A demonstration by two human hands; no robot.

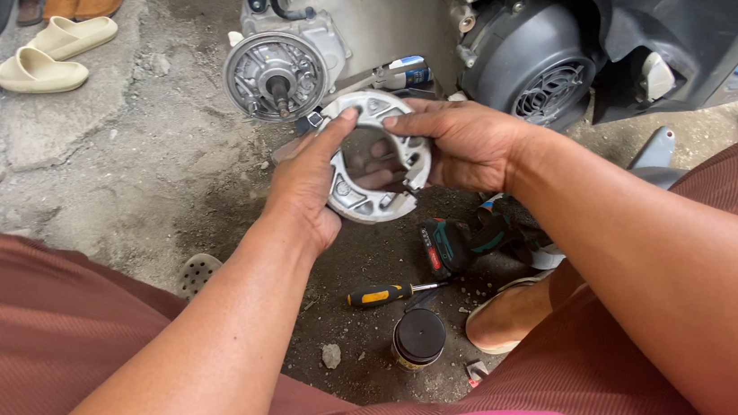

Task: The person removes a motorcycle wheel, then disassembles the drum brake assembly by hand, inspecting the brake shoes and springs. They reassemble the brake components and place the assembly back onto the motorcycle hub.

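Observation:
Both my hands hold a silver-grey ring of brake shoes up in front of me, over the concrete floor. My left hand grips its left side, thumb on the top rim. On the right side my right hand clasps it, with fingers showing through the ring's open middle. Just behind the ring is the round metal hub with a protruding axle on a scooter's engine case.
A black fan cover and dark body panels sit at the upper right. On the floor below lie a green and black power tool, a yellow-handled screwdriver and a small black-lidded jar. Pale sandals lie far left.

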